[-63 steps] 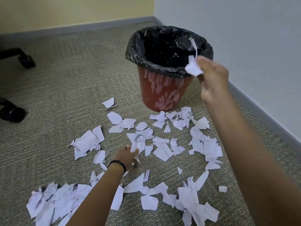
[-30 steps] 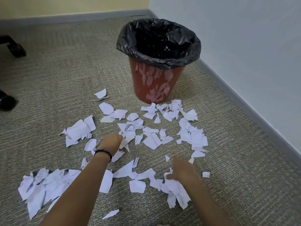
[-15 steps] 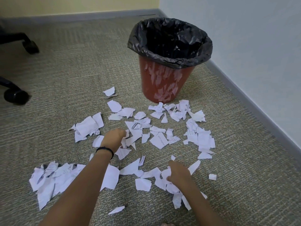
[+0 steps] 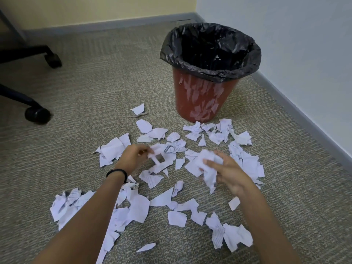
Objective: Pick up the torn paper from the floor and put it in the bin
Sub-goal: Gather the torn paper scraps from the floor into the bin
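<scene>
Several torn white paper scraps lie scattered over the carpet in front of a red bin lined with a black bag. My right hand is lifted off the floor and grips a crumpled bunch of paper pieces. My left hand, with a black band on its wrist, pinches a few scraps just above the pile. Both hands are short of the bin, which stands upright near the wall.
Black office-chair legs with castors stand at the left. A grey skirting board and white wall run along the right, close behind the bin. The carpet is beige and ribbed.
My right hand has risen from the floor with a bunch of paper in its grip. My left hand has lifted slightly with a few scraps. The view has tilted up a little.
</scene>
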